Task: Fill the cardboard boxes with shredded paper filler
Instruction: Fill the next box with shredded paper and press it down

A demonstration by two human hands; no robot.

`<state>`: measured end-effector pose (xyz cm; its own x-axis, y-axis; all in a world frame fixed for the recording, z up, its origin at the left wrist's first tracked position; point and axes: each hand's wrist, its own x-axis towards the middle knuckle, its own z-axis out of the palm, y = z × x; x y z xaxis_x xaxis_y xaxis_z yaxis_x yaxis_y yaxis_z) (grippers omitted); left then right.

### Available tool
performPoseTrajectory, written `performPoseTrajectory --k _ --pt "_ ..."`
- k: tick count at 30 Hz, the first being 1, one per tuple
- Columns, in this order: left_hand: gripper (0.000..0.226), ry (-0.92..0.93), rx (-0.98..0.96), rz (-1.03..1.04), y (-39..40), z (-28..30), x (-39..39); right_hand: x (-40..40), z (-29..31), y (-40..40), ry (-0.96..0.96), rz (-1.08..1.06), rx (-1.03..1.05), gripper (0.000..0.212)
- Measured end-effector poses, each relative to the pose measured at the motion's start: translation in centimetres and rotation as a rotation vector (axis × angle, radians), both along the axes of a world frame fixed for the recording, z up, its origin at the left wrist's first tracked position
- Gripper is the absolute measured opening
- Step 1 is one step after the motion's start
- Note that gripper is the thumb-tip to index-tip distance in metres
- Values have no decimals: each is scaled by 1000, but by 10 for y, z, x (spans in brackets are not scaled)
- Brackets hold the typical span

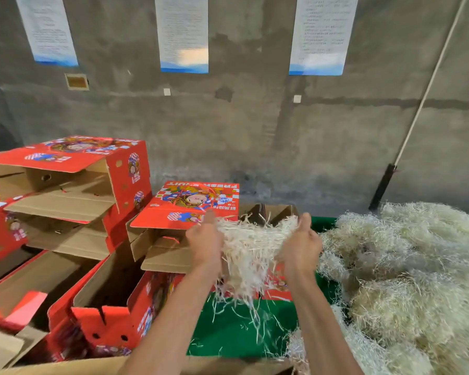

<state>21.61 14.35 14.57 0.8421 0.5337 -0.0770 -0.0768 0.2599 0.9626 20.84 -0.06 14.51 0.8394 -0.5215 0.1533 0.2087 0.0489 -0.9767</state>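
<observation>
My left hand (205, 243) and my right hand (301, 246) hold a bunch of white shredded paper (248, 247) between them, thumbs up, fingers curled into the wad. Loose strands hang and fall from it over the green surface (241, 328). The bunch is above an open red cardboard box (179, 247) whose flaps stand out in the middle. A big heap of shredded paper (412, 280) fills the right side. An open, empty red box (111, 301) stands at lower left of my arms.
Several red printed boxes (73, 190) with open flaps are stacked at the left. A grey concrete wall with posted sheets (183, 33) stands behind. A pole (406, 142) leans on the wall at the right. A brown cardboard edge (65, 368) lies at the bottom.
</observation>
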Motion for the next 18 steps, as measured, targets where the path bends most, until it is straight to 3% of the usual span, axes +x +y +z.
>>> performPoseTrajectory --k 2,6,9,11,13,16,18 --pt "31 58 -45 65 17 5 9 4 0 -8 13 -26 24 56" --pt "32 4 -100 -18 -15 2 6 8 -8 -1 134 119 26 54" --pt "31 67 -31 94 28 4 11 16 -3 -43 51 -53 34 53" --pt "35 59 -98 156 43 1 13 19 -2 -52 50 -100 29 52" --pt "32 36 -196 115 33 0 12 21 -8 -47 53 -84 35 54" --pt "35 112 -149 79 32 1 6 16 -6 -45 81 -50 52 70" --pt "41 114 -167 -8 40 0 4 15 -2 -48 106 -6 65 60"
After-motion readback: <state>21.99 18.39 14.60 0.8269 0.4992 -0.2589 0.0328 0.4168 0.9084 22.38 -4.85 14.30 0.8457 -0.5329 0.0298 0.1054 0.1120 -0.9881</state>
